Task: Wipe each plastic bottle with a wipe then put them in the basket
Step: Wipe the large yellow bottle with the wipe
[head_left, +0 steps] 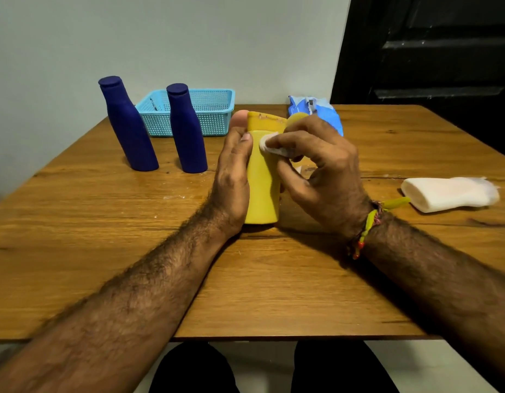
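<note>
Wooden desk [274,279] centre: my left hand [231,177] grips the upright yellow plastic bottle [262,188]. My right hand [325,171] pinches a small white wipe [269,144] against it.

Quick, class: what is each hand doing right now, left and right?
Left hand: grips the yellow bottle, steadying it upright on the table.
Right hand: pinches a white wipe against the bottle's front.
</note>
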